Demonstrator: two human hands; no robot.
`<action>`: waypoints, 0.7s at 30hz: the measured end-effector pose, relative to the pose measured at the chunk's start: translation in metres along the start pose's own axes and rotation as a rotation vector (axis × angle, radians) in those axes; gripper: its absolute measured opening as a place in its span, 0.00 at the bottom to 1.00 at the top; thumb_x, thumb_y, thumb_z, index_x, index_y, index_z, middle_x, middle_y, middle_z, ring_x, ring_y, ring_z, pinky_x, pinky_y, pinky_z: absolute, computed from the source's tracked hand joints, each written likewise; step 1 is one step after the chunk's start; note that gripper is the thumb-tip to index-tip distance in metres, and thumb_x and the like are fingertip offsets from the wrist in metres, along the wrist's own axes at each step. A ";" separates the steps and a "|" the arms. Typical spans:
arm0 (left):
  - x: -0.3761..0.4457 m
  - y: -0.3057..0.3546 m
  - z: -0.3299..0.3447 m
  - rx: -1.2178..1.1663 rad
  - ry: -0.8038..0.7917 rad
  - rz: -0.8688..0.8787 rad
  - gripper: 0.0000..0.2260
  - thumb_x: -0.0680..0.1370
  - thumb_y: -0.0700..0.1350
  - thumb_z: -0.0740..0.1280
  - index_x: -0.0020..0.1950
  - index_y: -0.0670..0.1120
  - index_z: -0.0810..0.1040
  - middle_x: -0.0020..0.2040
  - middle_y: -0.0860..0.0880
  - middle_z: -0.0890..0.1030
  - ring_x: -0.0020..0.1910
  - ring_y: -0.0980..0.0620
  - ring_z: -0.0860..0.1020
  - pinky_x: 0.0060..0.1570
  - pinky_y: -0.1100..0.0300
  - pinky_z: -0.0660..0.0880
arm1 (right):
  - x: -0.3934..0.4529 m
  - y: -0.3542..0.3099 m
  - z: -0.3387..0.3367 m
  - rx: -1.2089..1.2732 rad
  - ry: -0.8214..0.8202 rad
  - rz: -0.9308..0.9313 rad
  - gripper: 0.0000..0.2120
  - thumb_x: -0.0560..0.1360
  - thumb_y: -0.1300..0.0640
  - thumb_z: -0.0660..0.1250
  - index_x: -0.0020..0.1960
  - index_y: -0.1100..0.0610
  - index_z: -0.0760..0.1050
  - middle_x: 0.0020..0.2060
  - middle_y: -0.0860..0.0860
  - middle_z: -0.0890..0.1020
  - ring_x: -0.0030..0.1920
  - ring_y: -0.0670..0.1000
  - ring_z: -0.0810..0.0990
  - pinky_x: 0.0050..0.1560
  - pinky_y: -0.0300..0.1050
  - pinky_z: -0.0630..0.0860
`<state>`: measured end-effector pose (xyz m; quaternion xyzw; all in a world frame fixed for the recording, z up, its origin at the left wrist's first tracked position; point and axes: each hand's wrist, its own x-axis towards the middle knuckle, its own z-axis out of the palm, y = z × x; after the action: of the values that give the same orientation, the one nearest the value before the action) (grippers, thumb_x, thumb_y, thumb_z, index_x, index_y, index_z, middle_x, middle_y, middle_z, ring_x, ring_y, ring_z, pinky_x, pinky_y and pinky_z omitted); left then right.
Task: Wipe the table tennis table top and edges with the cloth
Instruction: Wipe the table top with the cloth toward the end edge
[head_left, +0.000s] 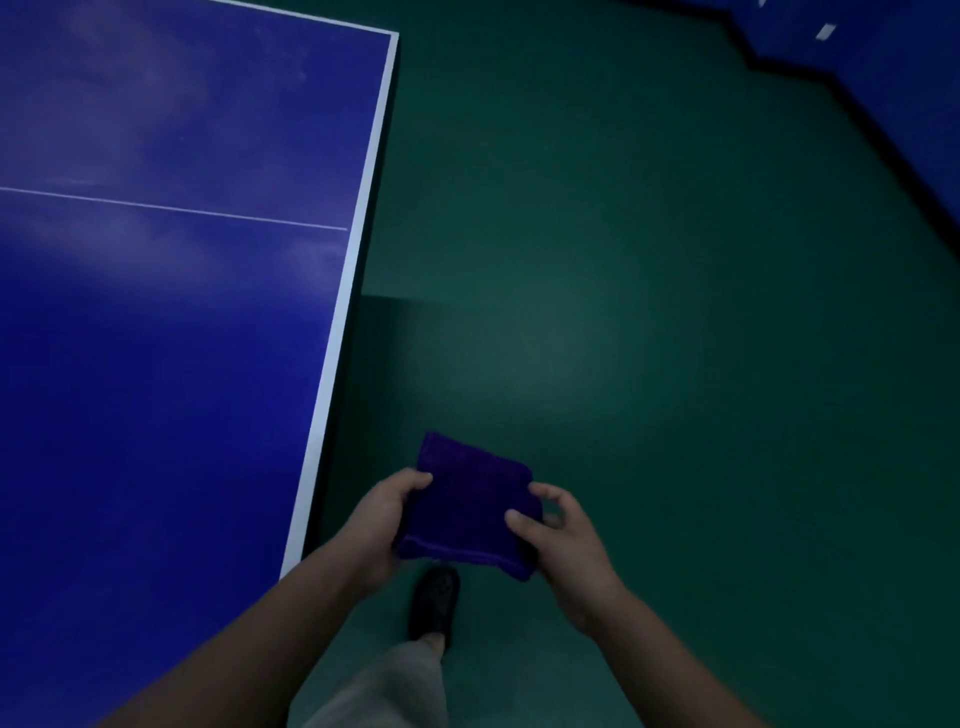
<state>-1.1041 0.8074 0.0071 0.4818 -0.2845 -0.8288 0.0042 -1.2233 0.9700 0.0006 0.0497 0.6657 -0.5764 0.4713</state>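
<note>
A folded purple cloth (470, 506) sits in the lower middle of the frame, held between both hands above the green floor (649, 312), just to the right of the bench's edge and not touching it. The left hand (382, 525) grips the cloth's left side, thumb lying on top near the upper left corner and the other fingers curled underneath. The right hand (563, 535) holds the right side more loosely: its thumb presses the top of the cloth, while the index finger arches above the right edge, partly open.

The blue bench (156, 312) fills the left half of the frame, with a white border strip (353, 260) running diagonally down its right side and a thin white line (171, 209) crossing its surface in the upper left. Pale smears show on the top.

Below the cloth, a dark shoe (434, 603) and a light trouser leg (395, 686) stand on the floor. Blue barriers (893, 67) line the upper right corner.
</note>
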 end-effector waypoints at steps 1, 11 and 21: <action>0.009 0.015 0.008 0.013 -0.023 0.011 0.12 0.81 0.47 0.61 0.56 0.42 0.79 0.53 0.40 0.85 0.48 0.40 0.84 0.48 0.48 0.80 | 0.009 -0.019 -0.002 -0.045 0.004 -0.040 0.22 0.73 0.66 0.74 0.64 0.54 0.72 0.51 0.58 0.86 0.48 0.58 0.86 0.41 0.48 0.82; 0.094 0.142 0.107 0.291 0.052 0.336 0.09 0.81 0.51 0.66 0.58 0.49 0.78 0.51 0.48 0.85 0.49 0.48 0.84 0.54 0.45 0.80 | 0.108 -0.179 -0.011 -0.057 -0.024 -0.109 0.36 0.73 0.58 0.75 0.76 0.52 0.62 0.54 0.52 0.86 0.55 0.54 0.85 0.58 0.56 0.80; 0.214 0.294 0.200 0.322 0.238 0.471 0.11 0.80 0.51 0.65 0.52 0.44 0.80 0.42 0.46 0.86 0.38 0.50 0.84 0.34 0.59 0.79 | 0.269 -0.348 -0.010 0.063 -0.133 -0.028 0.11 0.76 0.68 0.69 0.56 0.61 0.73 0.50 0.61 0.85 0.44 0.57 0.86 0.36 0.49 0.82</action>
<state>-1.4576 0.5944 0.0513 0.4909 -0.5133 -0.6872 0.1531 -1.5889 0.7345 0.0665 0.0167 0.6151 -0.6055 0.5048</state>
